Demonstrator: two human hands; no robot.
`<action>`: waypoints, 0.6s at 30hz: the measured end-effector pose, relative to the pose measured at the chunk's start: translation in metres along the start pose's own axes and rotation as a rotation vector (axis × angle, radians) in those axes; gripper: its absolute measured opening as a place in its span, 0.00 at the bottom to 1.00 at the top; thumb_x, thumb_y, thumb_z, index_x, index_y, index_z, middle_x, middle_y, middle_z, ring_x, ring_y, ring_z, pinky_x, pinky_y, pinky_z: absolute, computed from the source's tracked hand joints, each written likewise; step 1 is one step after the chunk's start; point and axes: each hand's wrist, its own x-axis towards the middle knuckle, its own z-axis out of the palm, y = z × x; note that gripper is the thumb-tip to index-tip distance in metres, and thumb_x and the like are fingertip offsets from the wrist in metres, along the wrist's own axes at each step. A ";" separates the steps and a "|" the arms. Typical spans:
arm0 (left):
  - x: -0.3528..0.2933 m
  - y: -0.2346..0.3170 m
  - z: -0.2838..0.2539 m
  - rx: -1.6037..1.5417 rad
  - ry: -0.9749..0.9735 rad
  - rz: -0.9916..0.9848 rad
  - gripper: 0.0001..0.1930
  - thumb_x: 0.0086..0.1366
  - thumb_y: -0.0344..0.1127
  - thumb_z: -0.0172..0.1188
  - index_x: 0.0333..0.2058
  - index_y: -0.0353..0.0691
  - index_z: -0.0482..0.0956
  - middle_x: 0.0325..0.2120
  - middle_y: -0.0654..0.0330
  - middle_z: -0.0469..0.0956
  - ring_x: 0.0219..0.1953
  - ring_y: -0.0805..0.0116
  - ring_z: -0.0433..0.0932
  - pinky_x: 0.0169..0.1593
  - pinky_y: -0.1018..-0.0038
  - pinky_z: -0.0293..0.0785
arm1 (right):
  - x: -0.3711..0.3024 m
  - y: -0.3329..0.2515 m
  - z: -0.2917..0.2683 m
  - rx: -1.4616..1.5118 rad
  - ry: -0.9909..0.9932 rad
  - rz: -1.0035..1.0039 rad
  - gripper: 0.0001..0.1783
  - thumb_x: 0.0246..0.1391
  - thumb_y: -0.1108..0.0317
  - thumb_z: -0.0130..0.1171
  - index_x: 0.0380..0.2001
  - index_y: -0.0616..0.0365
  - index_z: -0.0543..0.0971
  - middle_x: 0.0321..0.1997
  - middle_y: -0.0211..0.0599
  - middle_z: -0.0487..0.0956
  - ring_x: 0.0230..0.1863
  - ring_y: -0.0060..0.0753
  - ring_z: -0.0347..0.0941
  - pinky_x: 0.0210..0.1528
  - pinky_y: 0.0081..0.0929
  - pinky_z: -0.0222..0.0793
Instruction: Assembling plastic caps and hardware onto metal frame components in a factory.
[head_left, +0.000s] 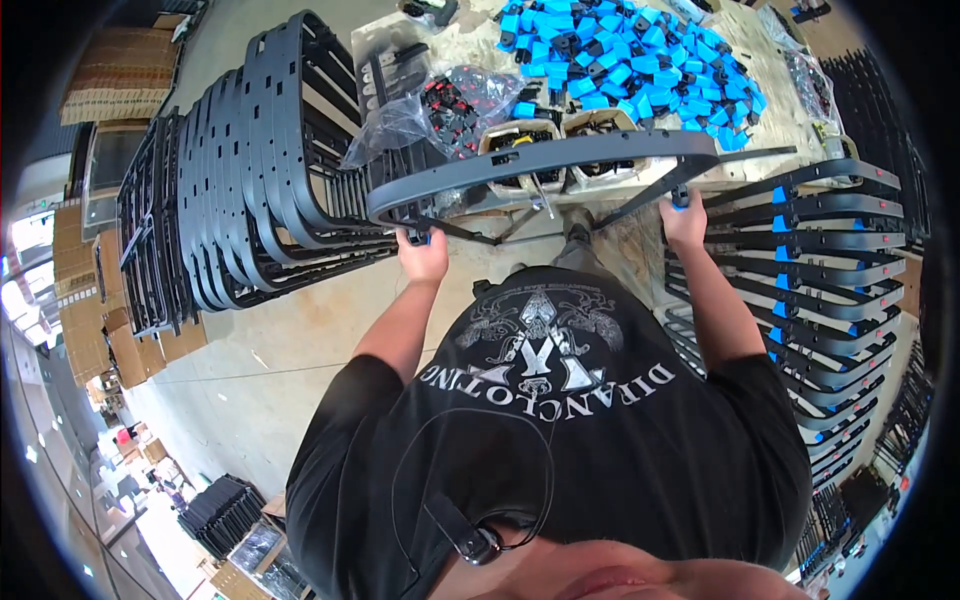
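A black metal frame [600,148] with a long curved bar spans the space in front of me, at the near edge of the workbench. My left hand [424,258] is closed round its left lower part, beside a small black and blue fitting. On the other side, my right hand [685,222] grips the frame's right part, where another small black piece with a blue edge [681,196] shows at the fingers. The undersides of both grips are hidden.
The workbench [460,40] bears a heap of blue and black plastic pieces [640,65], small boxes of parts [598,125] and a clear bag [470,95]. Black frames [245,150] stand stacked at left; more frames with blue pieces [820,270] are stacked at right. Cardboard boxes [115,75] lie far left.
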 end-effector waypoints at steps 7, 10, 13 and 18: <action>-0.005 -0.001 -0.020 0.098 -0.134 0.123 0.28 0.56 0.40 0.69 0.52 0.30 0.74 0.38 0.50 0.84 0.39 0.56 0.83 0.48 0.65 0.77 | 0.013 0.024 -0.009 0.210 -0.327 -0.129 0.43 0.43 0.64 0.75 0.64 0.58 0.69 0.47 0.39 0.81 0.47 0.33 0.76 0.53 0.33 0.71; 0.008 -0.019 -0.034 0.089 -0.401 0.145 0.30 0.56 0.38 0.70 0.55 0.32 0.72 0.41 0.53 0.83 0.42 0.60 0.82 0.50 0.67 0.76 | 0.023 0.037 -0.008 0.229 -0.459 -0.033 0.45 0.43 0.68 0.74 0.66 0.58 0.67 0.50 0.35 0.79 0.50 0.31 0.75 0.56 0.30 0.70; 0.017 -0.046 -0.029 -0.120 -0.493 0.206 0.31 0.56 0.36 0.71 0.56 0.34 0.71 0.46 0.55 0.80 0.47 0.63 0.79 0.55 0.68 0.73 | 0.023 0.042 0.000 0.290 -0.492 -0.018 0.43 0.43 0.70 0.70 0.66 0.59 0.67 0.49 0.37 0.79 0.49 0.33 0.75 0.57 0.30 0.69; 0.023 -0.028 -0.015 0.082 -0.537 0.214 0.29 0.55 0.34 0.70 0.55 0.37 0.72 0.47 0.58 0.78 0.51 0.63 0.77 0.59 0.69 0.70 | 0.038 0.061 0.053 0.398 -0.014 -0.393 0.20 0.44 0.70 0.64 0.43 0.57 0.75 0.40 0.41 0.75 0.43 0.45 0.74 0.51 0.36 0.70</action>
